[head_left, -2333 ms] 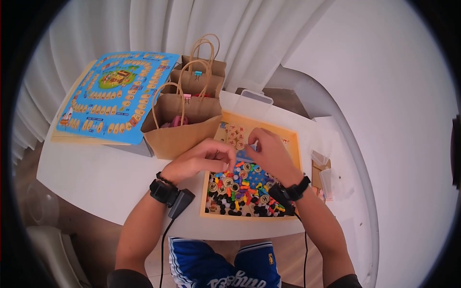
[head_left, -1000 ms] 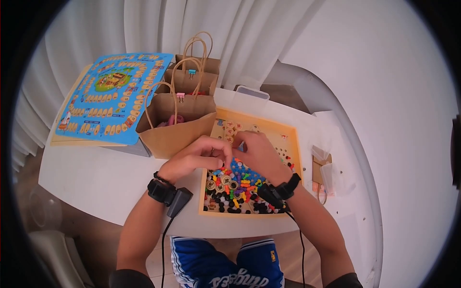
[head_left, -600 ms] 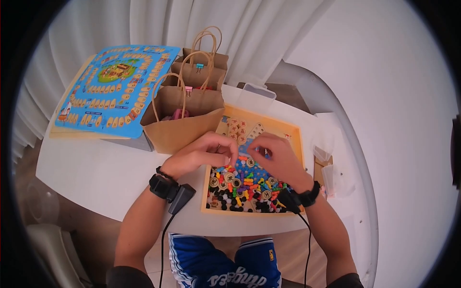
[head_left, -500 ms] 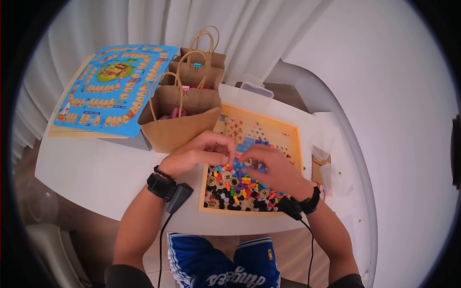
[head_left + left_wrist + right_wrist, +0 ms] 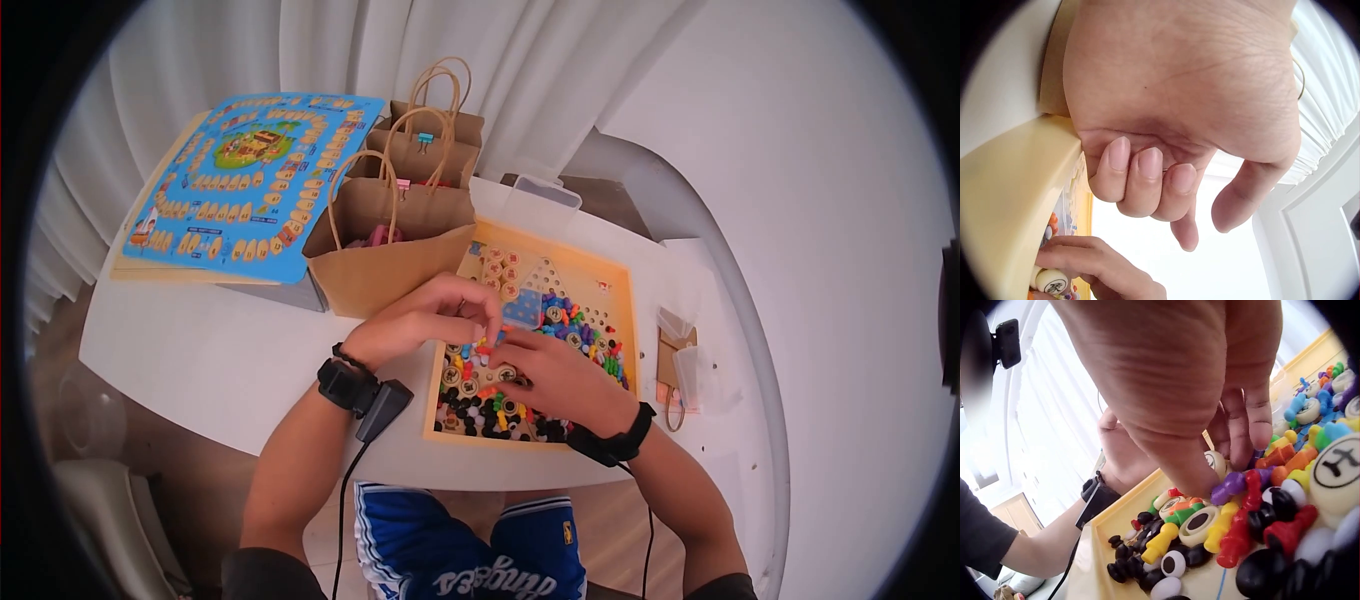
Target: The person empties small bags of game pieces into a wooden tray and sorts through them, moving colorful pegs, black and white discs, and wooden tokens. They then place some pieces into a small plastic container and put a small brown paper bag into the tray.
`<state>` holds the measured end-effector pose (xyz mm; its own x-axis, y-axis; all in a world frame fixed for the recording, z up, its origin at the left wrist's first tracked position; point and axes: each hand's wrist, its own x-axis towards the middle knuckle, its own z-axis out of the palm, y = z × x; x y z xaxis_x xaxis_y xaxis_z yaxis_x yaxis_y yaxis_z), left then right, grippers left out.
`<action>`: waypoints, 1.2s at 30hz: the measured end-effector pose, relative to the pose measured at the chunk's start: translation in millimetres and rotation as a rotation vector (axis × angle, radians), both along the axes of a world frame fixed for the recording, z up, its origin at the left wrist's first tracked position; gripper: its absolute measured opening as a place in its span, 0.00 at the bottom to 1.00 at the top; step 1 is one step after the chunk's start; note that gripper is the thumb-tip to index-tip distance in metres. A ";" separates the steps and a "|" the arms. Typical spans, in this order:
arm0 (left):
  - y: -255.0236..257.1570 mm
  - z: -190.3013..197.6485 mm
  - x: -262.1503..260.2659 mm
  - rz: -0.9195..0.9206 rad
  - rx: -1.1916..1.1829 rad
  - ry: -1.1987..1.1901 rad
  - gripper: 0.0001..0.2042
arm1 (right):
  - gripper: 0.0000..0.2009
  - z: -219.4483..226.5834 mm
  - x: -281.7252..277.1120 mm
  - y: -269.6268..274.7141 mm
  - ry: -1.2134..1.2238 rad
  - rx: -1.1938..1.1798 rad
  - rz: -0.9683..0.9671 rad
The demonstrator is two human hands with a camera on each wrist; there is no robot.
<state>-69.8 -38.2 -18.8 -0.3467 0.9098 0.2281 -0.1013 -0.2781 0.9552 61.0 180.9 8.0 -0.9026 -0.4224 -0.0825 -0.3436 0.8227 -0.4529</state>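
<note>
My right hand [image 5: 565, 378] reaches down into a wooden tray [image 5: 632, 320], its fingers and thumb around a round Chinese chess piece [image 5: 1212, 460]. In the left wrist view that chess piece [image 5: 1054, 283] shows a black character, close between the fingertips. Colourful plastic pawns [image 5: 1250, 519], black and white pegs [image 5: 1174, 565] and more discs lie heaped around it. My left hand [image 5: 425, 315] hovers over the tray's left edge. Three of its fingers [image 5: 1150, 181] curl loosely, index and thumb stand apart, and nothing shows between them.
Reddish-marked wooden discs [image 5: 500, 270] lie grouped at the tray's far left, near a clear plastic box [image 5: 522, 308]. Brown paper bags [image 5: 385, 260] stand behind the left hand, next to a blue game board [image 5: 255, 190]. Clear plastic pieces [image 5: 683, 345] lie right of the tray.
My right hand has come away from the tray's middle, its fingers spreading, then moved down toward me into the heap and around a chess piece. My left hand stays nearly in place.
</note>
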 end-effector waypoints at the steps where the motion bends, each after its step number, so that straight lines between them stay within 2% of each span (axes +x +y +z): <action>1: 0.2 -0.6 -0.1 -0.006 -0.002 0.006 0.07 | 0.14 -1.6 1.7 3.4 0.051 0.010 0.026; 5: 0.7 -0.4 -0.6 -0.002 -0.019 -0.004 0.09 | 0.12 9.8 7.2 5.8 0.069 0.017 -0.040; 7: 0.6 -1.4 -1.9 -0.013 -0.012 0.000 0.10 | 0.10 12.9 6.6 14.9 0.014 -0.166 -0.147; 8: 0.2 -1.1 -1.7 -0.008 -0.008 0.001 0.10 | 0.10 14.4 6.8 19.2 0.014 -0.162 -0.142; 10: 0.5 -1.0 -0.8 -0.010 0.004 0.003 0.10 | 0.08 15.8 9.1 28.3 -0.171 -0.309 -0.419; 11: 0.2 -0.2 -0.4 -0.009 0.006 0.002 0.10 | 0.08 14.1 10.6 35.0 -0.171 -0.306 -0.419; 13: -0.8 2.7 0.4 -0.001 -0.021 0.009 0.09 | 0.08 9.5 13.0 46.0 -0.240 -0.455 -0.474; 14: -0.9 3.0 0.7 -0.001 -0.019 0.009 0.09 | 0.08 11.9 14.1 44.7 -0.239 -0.454 -0.474; 16: 0.0 3.3 2.0 -0.001 -0.007 -0.013 0.09 | 0.08 18.0 17.0 39.6 -0.068 -0.165 -0.357; 17: -0.1 4.1 1.9 -0.007 -0.007 -0.012 0.09 | 0.08 16.1 17.7 37.0 -0.067 -0.165 -0.362; 19: -1.7 5.6 0.6 0.000 -0.040 0.024 0.08 | 0.10 9.7 17.1 26.5 0.047 -0.147 -0.147; 23: -1.1 6.8 1.8 0.003 -0.049 0.012 0.07 | 0.12 6.6 11.1 2.1 0.031 -0.067 -0.066; 25: -1.6 8.5 2.0 -0.012 -0.033 -0.007 0.06 | 0.13 2.5 6.6 -1.6 0.064 0.007 0.049; 31: -1.6 5.7 1.3 -0.009 -0.027 0.002 0.07 | 0.14 9.4 2.2 -3.7 0.012 0.198 -0.027; 35: -1.3 4.1 1.1 0.001 -0.012 0.022 0.07 | 0.13 5.2 2.5 11.3 0.068 0.167 -0.009; 36: -0.9 4.1 1.5 0.005 -0.011 0.021 0.07 | 0.13 5.6 2.5 16.8 0.060 0.098 -0.029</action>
